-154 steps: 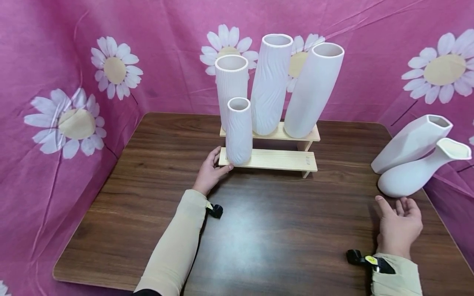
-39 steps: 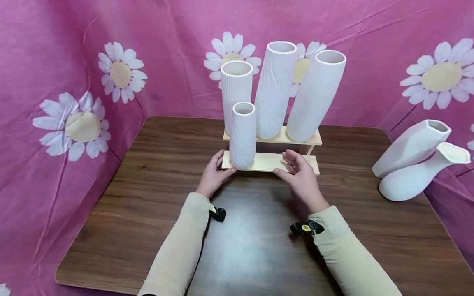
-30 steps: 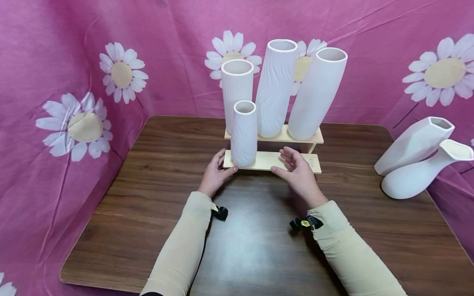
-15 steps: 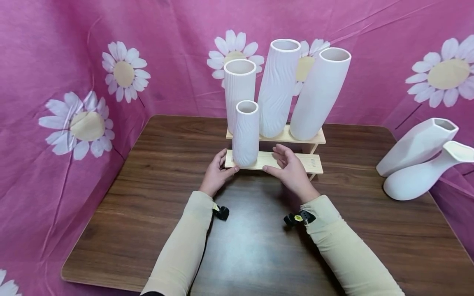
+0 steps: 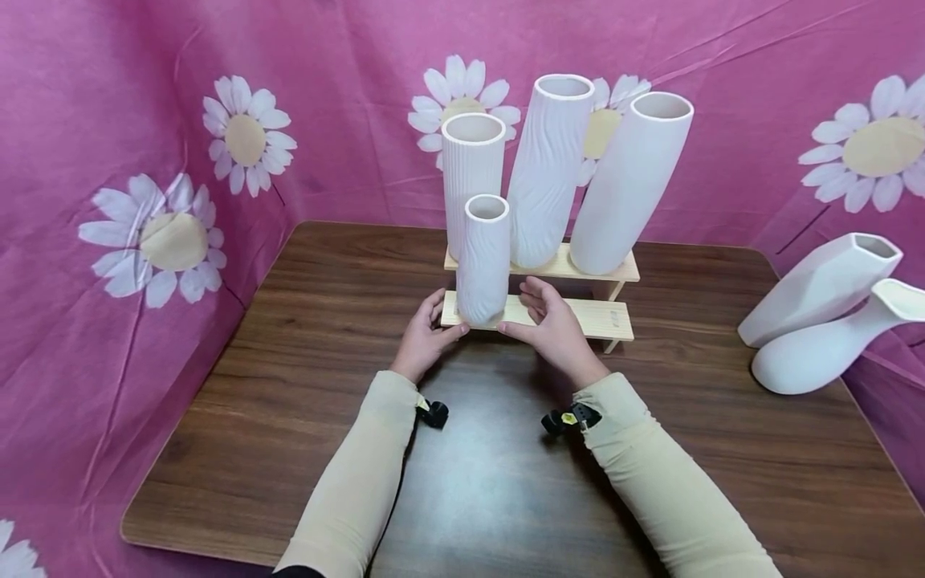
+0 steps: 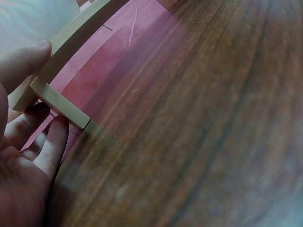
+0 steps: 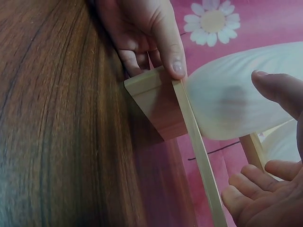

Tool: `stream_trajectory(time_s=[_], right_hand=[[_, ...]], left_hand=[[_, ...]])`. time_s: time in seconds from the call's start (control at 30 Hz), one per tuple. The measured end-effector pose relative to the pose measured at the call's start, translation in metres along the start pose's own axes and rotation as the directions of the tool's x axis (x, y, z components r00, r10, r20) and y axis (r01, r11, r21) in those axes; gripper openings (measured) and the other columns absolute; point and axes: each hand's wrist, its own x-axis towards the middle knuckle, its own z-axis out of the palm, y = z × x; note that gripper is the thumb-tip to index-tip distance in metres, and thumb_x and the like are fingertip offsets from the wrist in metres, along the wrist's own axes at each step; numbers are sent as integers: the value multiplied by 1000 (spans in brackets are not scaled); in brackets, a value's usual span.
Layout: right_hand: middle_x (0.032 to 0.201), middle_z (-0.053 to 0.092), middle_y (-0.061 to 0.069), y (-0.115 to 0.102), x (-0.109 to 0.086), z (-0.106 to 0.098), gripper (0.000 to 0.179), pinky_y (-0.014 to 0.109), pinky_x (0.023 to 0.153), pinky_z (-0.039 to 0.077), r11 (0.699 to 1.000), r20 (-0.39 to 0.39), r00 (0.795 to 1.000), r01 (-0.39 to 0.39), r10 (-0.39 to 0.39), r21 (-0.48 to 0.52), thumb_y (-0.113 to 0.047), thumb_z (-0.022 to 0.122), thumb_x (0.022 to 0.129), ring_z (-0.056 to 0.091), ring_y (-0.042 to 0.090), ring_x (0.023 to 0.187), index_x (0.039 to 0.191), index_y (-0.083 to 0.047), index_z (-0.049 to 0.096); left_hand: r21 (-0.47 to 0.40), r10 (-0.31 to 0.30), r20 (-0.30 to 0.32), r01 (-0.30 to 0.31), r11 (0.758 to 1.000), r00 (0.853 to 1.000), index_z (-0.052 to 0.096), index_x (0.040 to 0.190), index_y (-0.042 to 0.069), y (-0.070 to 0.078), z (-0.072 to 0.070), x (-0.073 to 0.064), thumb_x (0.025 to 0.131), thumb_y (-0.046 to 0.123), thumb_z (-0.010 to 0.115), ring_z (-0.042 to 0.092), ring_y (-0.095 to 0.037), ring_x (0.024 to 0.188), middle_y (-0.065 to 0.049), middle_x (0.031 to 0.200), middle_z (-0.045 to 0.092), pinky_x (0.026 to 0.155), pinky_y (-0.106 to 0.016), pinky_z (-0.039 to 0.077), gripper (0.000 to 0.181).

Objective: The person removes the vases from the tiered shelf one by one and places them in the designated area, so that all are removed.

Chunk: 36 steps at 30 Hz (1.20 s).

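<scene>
Pink backdrop, small vase upright

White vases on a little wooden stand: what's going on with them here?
A person's left hand grips a pale wooden two-tier stand at its lower shelf's left end. The open right hand is beside the short white rippled vase on that shelf, not gripping it. Three taller white vases are on the upper shelf. A white angular vase and a white round-bellied vase are at the brown table's right side.
</scene>
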Motion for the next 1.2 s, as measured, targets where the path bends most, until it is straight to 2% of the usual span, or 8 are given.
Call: stream_trajectory(time_s=[0.33, 0.53, 0.77, 1.2], right_hand=[[153, 43, 18, 0, 6, 11, 93, 37, 118, 31, 1000, 2, 1000, 1, -1, 20, -14, 85, 81, 42, 29, 140, 153, 2, 29], [150, 46, 18, -1, 11, 18, 90, 39, 118, 30, 998, 9, 999, 38, -38, 43, -10, 85, 80, 44, 29, 139, 151, 1, 32], [149, 46, 18, -1, 14, 24, 87, 46, 118, 30, 996, 3, 998, 57, -57, 68, -9, 86, 79, 46, 31, 136, 149, 0, 36], [147, 49, 17, -5, 20, 31, 87, 35, 116, 33, 999, 3, 999, 37, -37, 32, -13, 87, 79, 46, 26, 137, 149, 0, 37]], left_hand=[[12, 6, -2, -5, 1000, 1000, 29, 155, -1, -1, -1, 1, 86, -1, 76, 57, -28, 125, -18, 146, 52, 98, -29, 50, 83], [13, 4, -1, -4, 1000, 1000, 29, 155, -1, -2, -1, 1, 87, -1, 76, 57, -28, 124, -18, 146, 53, 98, -28, 49, 82], [12, -1, 1, 1, 1000, 1000, 29, 155, 0, -1, -1, 0, 87, -1, 76, 57, -28, 124, -18, 147, 52, 97, -29, 50, 82], [8, -3, 2, 3, 1000, 1000, 29, 155, 1, 0, -1, 0, 87, 1, 76, 57, -28, 124, -17, 147, 52, 97, -28, 50, 83]])
